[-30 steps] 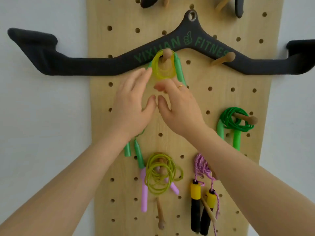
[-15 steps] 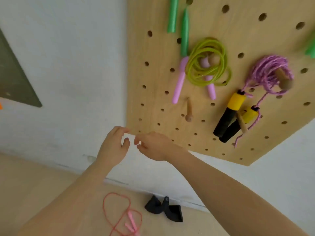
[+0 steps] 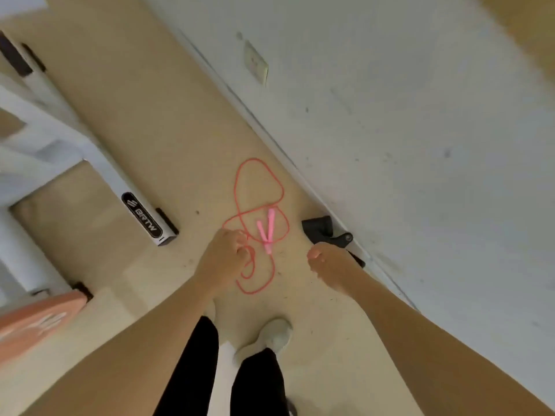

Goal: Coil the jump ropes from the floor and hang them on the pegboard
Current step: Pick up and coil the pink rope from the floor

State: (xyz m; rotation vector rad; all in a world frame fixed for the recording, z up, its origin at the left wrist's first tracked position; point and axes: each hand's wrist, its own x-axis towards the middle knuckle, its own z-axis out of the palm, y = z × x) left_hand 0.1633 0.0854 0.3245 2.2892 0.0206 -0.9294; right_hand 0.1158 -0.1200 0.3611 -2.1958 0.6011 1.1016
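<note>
Pink jump rope (image 3: pixel 259 205) sprawled in loose loops on floor (image 3: pixel 168 139) near wall; handles (image 3: pixel 265 229) side by side; left hand (image 3: pixel 223 259) above cord, fingers curled, contact unclear; right hand (image 3: pixel 329 264) empty, fingers loosely curled; pickup step; next: gather handles, coil.

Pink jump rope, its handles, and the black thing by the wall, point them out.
pink jump rope (image 3: pixel 259 163): head view, top loop of cord.
handles (image 3: pixel 271 221): head view, right handle's shaft.
black thing (image 3: pixel 317 227): head view, its wide end.
</note>
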